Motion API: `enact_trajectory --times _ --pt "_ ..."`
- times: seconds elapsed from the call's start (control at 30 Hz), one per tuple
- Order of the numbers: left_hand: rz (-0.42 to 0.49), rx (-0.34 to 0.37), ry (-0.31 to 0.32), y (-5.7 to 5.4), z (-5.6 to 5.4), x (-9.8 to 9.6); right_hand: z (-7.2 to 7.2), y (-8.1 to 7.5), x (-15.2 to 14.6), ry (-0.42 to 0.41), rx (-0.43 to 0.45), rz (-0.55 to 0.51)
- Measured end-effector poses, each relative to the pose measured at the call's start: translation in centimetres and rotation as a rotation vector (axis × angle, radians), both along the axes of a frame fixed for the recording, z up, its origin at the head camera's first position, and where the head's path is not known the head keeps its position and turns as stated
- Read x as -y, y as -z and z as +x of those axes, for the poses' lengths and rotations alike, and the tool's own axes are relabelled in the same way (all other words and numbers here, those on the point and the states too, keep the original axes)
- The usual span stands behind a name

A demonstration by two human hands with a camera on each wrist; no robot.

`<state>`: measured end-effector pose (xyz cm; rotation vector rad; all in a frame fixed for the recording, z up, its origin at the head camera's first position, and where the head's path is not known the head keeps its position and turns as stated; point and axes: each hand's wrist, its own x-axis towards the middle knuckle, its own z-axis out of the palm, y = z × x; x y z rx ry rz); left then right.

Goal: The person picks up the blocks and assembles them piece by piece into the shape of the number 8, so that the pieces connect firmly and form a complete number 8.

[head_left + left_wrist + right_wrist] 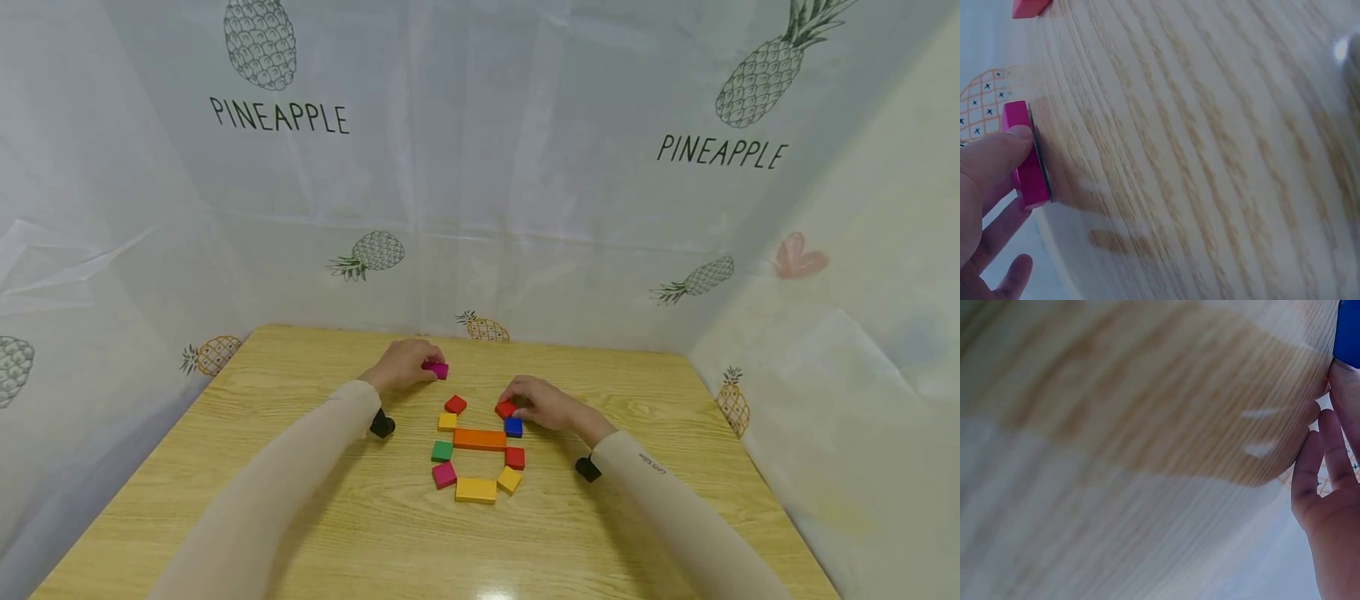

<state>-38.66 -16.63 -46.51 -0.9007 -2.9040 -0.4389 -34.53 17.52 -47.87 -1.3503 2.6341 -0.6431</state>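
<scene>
My left hand (pixel 407 365) pinches a magenta rectangular block (pixel 437 370) beyond the other blocks; in the left wrist view the thumb lies along the face of this magenta block (pixel 1034 169). At the upper right of the block outline, my right hand (pixel 546 403) grips a red block (pixel 506 409) with thumb and fingers. Just below that red block sits a blue block (pixel 513 427), seen as a blue corner (pixel 1349 334) in the right wrist view, where the red one is hidden. Opposite it lie another red block (pixel 455 404) and a yellow block (pixel 447 422).
A long orange block (pixel 480 439) crosses the outline. Around the near side lie a green block (pixel 442 452), a magenta block (pixel 444 475), a long yellow block (pixel 476 490), a small yellow block (pixel 509 480) and a red block (pixel 515 457). Pineapple-printed sheeting (pixel 480 167) borders the wooden table (pixel 360 533).
</scene>
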Motion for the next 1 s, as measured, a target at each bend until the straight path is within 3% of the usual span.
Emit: enact_trajectory --times 0.53,1.0 --pt "0.037 0.034 0.022 -0.6 0.3 -3.0 0.0 -0.2 0.1 0.015 0.020 0.005" --pt "0.070 0.141 0.025 -1.3 1.5 -6.4 0.0 -0.1 0.1 0.012 0.013 -0.003"
